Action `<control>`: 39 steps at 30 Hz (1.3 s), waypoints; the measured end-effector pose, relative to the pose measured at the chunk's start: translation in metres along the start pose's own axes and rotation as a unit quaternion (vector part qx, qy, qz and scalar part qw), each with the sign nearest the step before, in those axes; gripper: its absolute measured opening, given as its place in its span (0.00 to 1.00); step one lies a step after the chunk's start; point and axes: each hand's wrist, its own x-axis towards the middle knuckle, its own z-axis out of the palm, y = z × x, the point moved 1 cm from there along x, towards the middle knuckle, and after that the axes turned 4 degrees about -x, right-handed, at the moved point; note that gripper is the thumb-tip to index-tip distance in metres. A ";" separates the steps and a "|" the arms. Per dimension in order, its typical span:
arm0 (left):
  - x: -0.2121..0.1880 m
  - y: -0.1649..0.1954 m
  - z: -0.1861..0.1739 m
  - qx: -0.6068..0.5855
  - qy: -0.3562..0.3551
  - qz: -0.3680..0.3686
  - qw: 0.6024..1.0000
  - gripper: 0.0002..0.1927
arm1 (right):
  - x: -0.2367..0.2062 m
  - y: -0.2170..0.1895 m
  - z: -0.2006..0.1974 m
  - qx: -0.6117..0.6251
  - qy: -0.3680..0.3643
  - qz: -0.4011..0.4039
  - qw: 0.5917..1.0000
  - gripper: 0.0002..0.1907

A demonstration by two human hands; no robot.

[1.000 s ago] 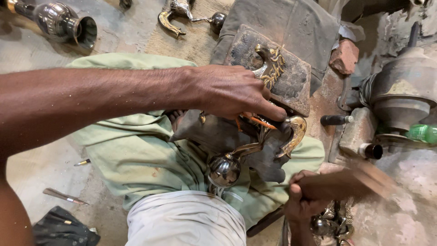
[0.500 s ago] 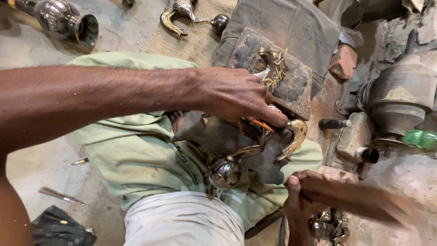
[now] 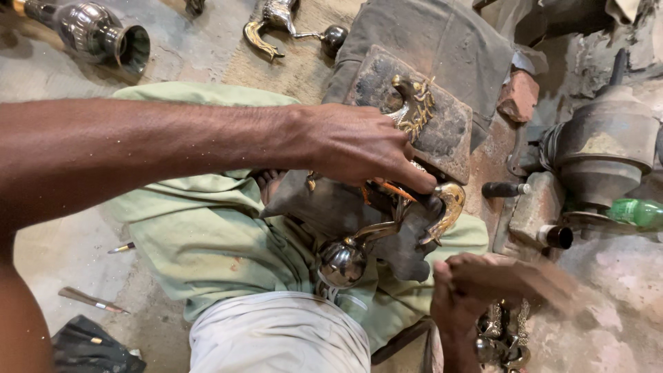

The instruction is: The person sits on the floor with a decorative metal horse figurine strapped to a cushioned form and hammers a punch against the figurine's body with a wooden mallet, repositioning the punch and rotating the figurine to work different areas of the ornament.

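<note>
Head view: left hand (image 3: 359, 145) presses the curved, shiny brass horn-shaped casting (image 3: 387, 231), likely heavy and slick; beside it, right hand (image 3: 483, 283) blurred, grip unclear.

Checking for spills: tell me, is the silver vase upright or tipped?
Tipped. The vase lies on its side on the floor, its open mouth facing right.

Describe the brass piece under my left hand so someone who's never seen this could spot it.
Start at the green cloth over the lap, then follow the left hand to its fingertips. There lies the curved brass piece. Unlike the flat ornament on the dark block above it, it ends in a shiny round ball.
</note>
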 end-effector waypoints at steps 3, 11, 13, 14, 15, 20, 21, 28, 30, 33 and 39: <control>0.000 -0.001 -0.001 -0.016 0.008 0.012 1.000 0.16 | 0.003 -0.012 -0.002 -0.021 0.079 -0.093 0.992 0.25; -0.003 0.000 -0.003 -0.006 -0.006 0.002 1.000 0.16 | -0.006 0.016 0.010 0.060 0.077 -0.085 0.992 0.27; -0.004 -0.001 -0.002 0.006 -0.017 -0.005 1.000 0.17 | -0.010 0.026 0.013 0.111 0.062 -0.088 0.988 0.19; -0.004 -0.001 -0.002 0.018 -0.033 -0.015 0.999 0.17 | -0.012 0.029 0.014 0.112 0.057 -0.093 0.988 0.19; -0.004 -0.002 -0.001 0.032 -0.049 -0.026 0.998 0.16 | -0.013 0.031 0.013 0.062 0.058 -0.104 0.991 0.25; -0.001 -0.001 0.001 -0.012 -0.009 -0.007 1.000 0.17 | -0.012 0.026 0.015 0.216 0.049 -0.063 0.973 0.19; -0.002 -0.002 0.001 -0.005 -0.014 -0.008 1.000 0.18 | -0.009 0.023 0.014 0.119 0.046 -0.077 0.989 0.23; -0.002 -0.001 -0.003 0.012 -0.015 -0.009 1.000 0.14 | 0.003 0.006 0.007 0.006 0.061 -0.197 0.978 0.17; -0.002 -0.001 -0.002 0.005 -0.048 -0.052 0.997 0.16 | -0.001 0.008 0.008 0.007 0.072 -0.108 0.992 0.26; -0.002 0.000 -0.004 0.001 -0.008 -0.023 1.000 0.13 | -0.009 0.016 0.018 0.235 0.065 -0.004 0.970 0.23; -0.005 0.001 -0.004 0.022 0.004 -0.013 1.000 0.14 | -0.013 0.030 0.026 0.151 0.102 -0.116 0.976 0.19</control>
